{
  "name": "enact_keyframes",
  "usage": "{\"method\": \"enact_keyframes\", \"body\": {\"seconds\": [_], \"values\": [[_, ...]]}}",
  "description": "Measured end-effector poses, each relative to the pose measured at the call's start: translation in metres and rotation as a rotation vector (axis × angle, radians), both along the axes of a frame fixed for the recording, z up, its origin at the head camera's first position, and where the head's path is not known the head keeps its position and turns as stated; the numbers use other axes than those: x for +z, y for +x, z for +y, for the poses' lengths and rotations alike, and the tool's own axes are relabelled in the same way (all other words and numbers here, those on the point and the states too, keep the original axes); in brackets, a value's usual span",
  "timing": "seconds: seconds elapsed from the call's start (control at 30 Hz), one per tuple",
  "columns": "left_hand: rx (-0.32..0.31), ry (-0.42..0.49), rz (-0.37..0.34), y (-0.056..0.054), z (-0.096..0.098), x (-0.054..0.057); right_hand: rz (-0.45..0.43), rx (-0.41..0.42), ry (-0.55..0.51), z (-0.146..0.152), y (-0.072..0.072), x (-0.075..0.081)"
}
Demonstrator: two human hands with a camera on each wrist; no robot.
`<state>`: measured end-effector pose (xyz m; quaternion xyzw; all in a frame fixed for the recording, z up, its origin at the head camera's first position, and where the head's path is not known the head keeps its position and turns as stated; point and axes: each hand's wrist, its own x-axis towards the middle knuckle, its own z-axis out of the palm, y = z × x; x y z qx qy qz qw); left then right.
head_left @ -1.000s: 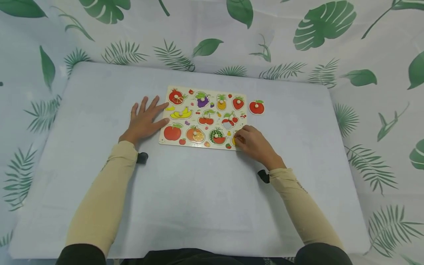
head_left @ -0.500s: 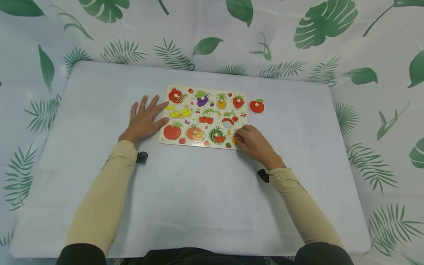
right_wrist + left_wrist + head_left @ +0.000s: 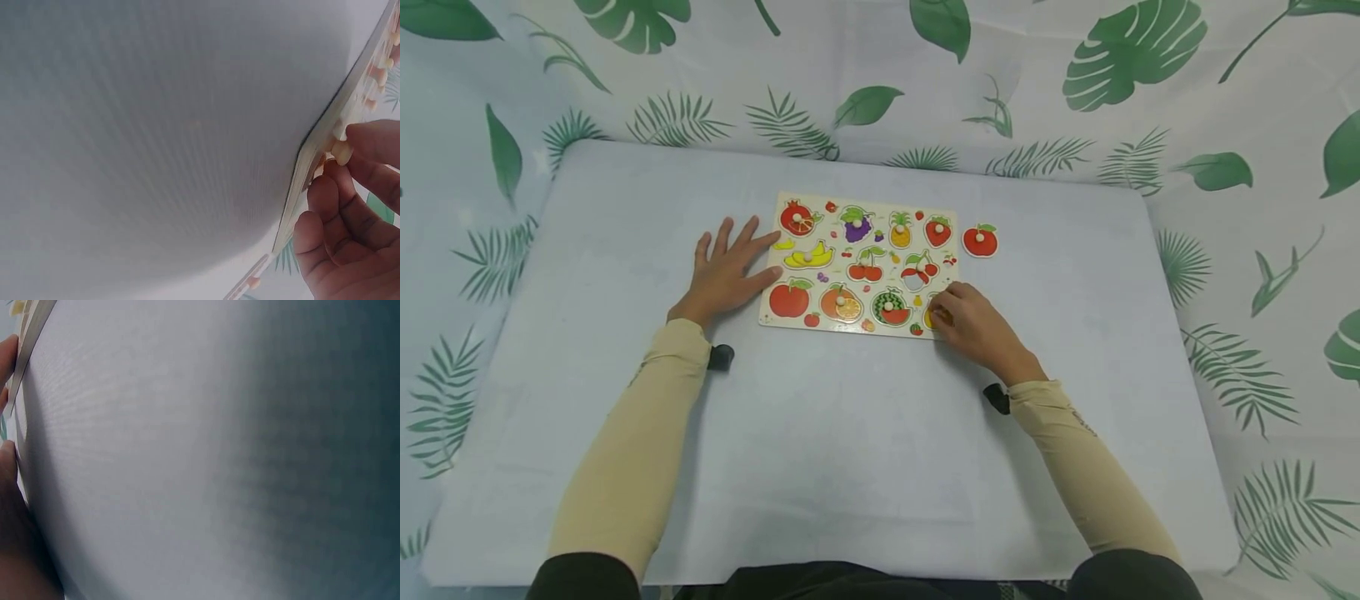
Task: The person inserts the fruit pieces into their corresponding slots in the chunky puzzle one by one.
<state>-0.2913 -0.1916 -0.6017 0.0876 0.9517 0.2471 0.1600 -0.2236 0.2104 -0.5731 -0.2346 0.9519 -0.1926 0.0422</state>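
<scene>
A fruit-patterned peg puzzle board lies flat on the table. My left hand is spread at its left side, thumb and index fingertip on the board's edge; in the left wrist view only a few fingers show. At the lower right corner, my right hand pinches the small wooden knob of a yellow puzzle piece. That hand covers most of the piece, so its fruit is hidden. A red apple puzzle piece with a knob lies off the board, just past its upper right edge.
Pieces with knobs sit on the board, among them grapes, bananas, an orange and a watermelon. At lower left, a red apple picture shows no knob. A white cloth covers the table; a leaf-print curtain hangs behind.
</scene>
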Motion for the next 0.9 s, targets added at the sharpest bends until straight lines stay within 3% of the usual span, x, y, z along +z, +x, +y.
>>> {"method": "enact_keyframes", "body": {"seconds": [0.27, 0.6, 0.9], "values": [[-0.006, -0.006, 0.006, -0.001, -0.001, -0.002, -0.043, -0.058, -0.001, 0.012, -0.013, 0.016], [-0.006, -0.009, -0.007, 0.0, -0.004, 0.0, -0.018, -0.141, 0.035, 0.042, -0.064, 0.037], [-0.009, 0.002, -0.004, -0.001, -0.001, -0.001, -0.075, -0.228, 0.08, 0.064, -0.103, 0.049]]}}
